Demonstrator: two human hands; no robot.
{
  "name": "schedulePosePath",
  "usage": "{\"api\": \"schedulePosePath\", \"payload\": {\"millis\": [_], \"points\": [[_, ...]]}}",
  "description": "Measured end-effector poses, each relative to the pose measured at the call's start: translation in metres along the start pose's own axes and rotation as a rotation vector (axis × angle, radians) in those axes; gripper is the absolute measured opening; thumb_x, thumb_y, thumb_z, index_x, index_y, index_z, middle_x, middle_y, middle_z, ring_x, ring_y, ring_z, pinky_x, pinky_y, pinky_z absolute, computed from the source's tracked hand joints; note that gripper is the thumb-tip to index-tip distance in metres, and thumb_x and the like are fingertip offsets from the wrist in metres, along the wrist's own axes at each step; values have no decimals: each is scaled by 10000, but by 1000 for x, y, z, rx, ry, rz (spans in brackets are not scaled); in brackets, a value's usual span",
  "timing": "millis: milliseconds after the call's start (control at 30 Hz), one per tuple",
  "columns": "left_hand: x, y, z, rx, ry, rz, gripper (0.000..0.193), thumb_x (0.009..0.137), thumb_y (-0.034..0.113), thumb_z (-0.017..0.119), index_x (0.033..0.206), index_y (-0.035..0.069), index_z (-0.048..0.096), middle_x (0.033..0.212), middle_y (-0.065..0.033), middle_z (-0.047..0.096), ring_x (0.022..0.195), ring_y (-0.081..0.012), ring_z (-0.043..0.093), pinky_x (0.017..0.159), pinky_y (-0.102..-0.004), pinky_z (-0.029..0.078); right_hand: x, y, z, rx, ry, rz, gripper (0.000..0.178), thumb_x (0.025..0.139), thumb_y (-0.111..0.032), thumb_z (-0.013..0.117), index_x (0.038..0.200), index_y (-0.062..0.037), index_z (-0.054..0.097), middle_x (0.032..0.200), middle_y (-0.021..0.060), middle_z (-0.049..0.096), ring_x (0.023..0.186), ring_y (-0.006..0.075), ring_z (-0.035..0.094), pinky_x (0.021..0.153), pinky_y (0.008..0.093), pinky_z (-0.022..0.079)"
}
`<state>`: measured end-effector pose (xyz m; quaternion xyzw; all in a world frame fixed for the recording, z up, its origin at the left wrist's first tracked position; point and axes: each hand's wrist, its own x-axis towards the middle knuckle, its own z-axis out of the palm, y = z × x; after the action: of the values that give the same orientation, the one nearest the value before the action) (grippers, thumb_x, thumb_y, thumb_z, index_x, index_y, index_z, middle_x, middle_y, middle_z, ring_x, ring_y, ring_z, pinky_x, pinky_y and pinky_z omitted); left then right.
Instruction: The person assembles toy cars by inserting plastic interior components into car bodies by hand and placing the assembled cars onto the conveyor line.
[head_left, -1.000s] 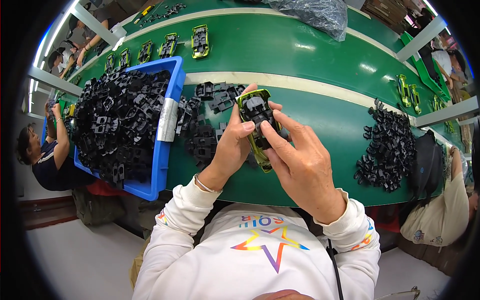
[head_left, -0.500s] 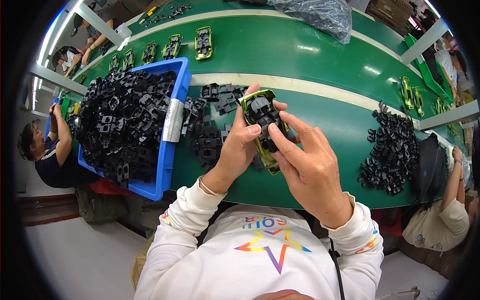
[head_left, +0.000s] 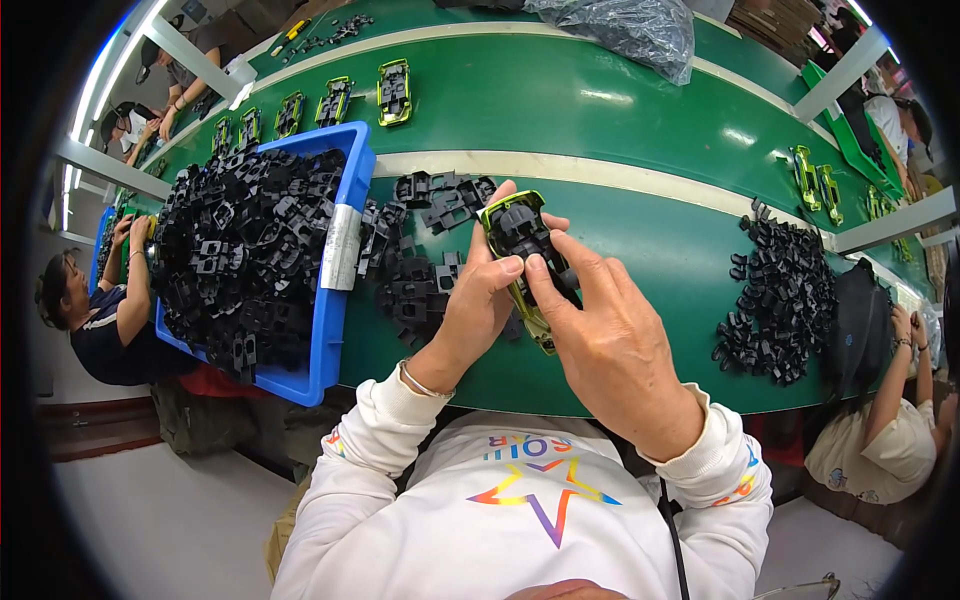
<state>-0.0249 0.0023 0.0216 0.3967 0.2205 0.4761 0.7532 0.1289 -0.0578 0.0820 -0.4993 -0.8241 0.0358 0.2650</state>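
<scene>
A lime-green toy car body with a black interior part set in it is tilted over the bench in front of me. My left hand grips its left side, thumb on the near face and fingers behind. On its right side my right hand is closed on it, thumb and fingertips pressing at the black part's middle. Loose black interior parts lie on the bench just left of my hands. How firmly the black part sits in the shell is hidden by my fingers.
A blue bin heaped with black parts stands at left. To the right is a pile of small black pieces. Green car bodies line the conveyor, with a plastic bag behind. Co-workers sit at both sides.
My right thumb and fingers have shifted slightly up and left on the black part, and the car body has tilted a little. Both hands still hold it.
</scene>
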Motion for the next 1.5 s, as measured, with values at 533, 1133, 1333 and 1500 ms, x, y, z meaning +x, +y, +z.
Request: {"api": "schedulePosePath", "payload": {"millis": [533,1133,1333,1500], "points": [[3,-4,1,-10,55,21,756,879,173,448,1548,49,121,1345,-201,496,1216,-256,537,1057,-390,435,6,-1,-2,-90,-43,-39,500,732,12,666,1219,100,595,1236,258,556,923,285,599,796,338,519],[8,3,-2,12,128,74,598,878,245,512,1402,0,360,1349,-246,521,1064,-285,651,914,-401,563,3,13,19,-53,188,-119,557,680,-136,825,1197,-27,647,1277,121,649,891,230,629,757,352,480],[2,7,-4,49,63,16,651,912,184,482,1506,64,245,1373,-208,500,1095,-247,612,942,-370,539,5,27,0,-56,3,-238,498,766,-183,754,1181,55,617,1230,180,640,965,251,624,817,349,492],[5,10,-2,-167,154,19,580,955,190,441,1495,68,268,1355,-199,516,1085,-269,621,917,-388,549,8,16,6,-20,14,-166,555,726,-183,783,1215,15,611,1269,139,627,1017,254,614,832,362,493]]}}
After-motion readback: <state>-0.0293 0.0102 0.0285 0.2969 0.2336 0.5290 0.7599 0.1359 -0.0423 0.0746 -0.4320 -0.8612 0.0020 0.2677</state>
